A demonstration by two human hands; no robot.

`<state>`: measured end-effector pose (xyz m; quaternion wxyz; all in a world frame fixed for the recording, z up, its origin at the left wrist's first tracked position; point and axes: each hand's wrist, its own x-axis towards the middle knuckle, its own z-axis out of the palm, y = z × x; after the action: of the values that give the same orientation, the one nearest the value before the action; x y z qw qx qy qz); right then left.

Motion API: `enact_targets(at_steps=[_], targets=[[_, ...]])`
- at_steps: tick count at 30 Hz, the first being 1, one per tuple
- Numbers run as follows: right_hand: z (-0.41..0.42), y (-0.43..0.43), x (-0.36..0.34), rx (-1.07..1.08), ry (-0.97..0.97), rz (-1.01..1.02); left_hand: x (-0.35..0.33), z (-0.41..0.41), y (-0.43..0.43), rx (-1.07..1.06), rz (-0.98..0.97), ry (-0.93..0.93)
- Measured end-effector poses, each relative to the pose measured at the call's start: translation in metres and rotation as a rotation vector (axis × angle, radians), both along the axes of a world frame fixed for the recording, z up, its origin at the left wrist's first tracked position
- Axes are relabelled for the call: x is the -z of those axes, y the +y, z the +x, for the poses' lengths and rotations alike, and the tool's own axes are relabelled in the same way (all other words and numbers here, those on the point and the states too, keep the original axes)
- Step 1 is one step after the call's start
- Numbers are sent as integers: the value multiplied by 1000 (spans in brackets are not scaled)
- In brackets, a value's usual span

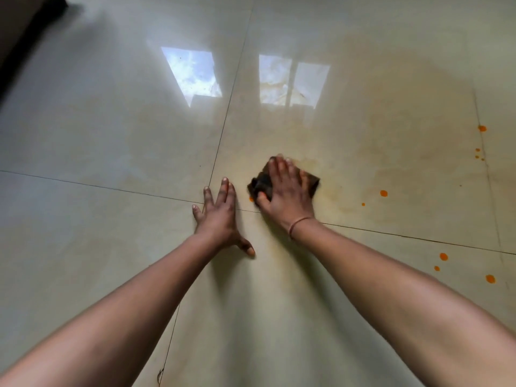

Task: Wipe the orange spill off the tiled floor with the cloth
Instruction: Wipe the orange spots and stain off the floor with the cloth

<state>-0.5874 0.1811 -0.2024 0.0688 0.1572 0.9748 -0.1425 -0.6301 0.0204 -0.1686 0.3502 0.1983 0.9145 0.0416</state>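
Note:
My right hand (286, 191) presses flat on a dark folded cloth (261, 185) on the glossy beige tiled floor (111, 141), fingers spread over it and thumb curled at its near edge. My left hand (220, 216) rests palm down on the floor just left of the cloth, fingers spread, holding nothing. A pale orange smear (377, 129) spreads over the tile beyond and right of the cloth. Separate orange drops lie to the right (384, 193), far right (482, 128) and near right (490, 279). One tiny orange spot (251, 199) sits by my right thumb.
Dark grout lines (220, 141) cross near my left hand. Bright window reflections (195, 74) shine on the floor ahead. A dark piece of furniture or wall base (25, 32) stands at the far left corner.

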Motion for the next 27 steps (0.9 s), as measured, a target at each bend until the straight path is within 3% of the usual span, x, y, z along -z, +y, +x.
enact_targets(at_steps=[4,5,8,9,12,14,17,18,23,25,27], targets=[[42,-18,2,-448,21,-35,-5,-1,2,-10,8,-16],[30,-7,4,-427,36,-5,-6,1,2,-4,0,-19],[-12,7,-5,-9,-24,0,-3,8,2,25,-19,-8],[-13,1,-8,17,-24,-22,-5,6,4,26,-20,-11],[25,-23,-2,-412,15,-11,-5,-1,3,-11,21,7],[16,3,2,-525,32,24,-6,-6,5,-8,17,6],[-10,20,-2,-65,-11,22,-3,0,0,10,0,2],[-5,12,-4,-17,-17,7,-3,0,0,3,-3,1],[98,-1,1,-478,15,-27,-5,1,1,13,-3,-5],[72,25,4,-341,39,23,-4,1,2,26,-18,-8],[27,35,0,0,8,14,-2,2,2,22,-30,-5]])
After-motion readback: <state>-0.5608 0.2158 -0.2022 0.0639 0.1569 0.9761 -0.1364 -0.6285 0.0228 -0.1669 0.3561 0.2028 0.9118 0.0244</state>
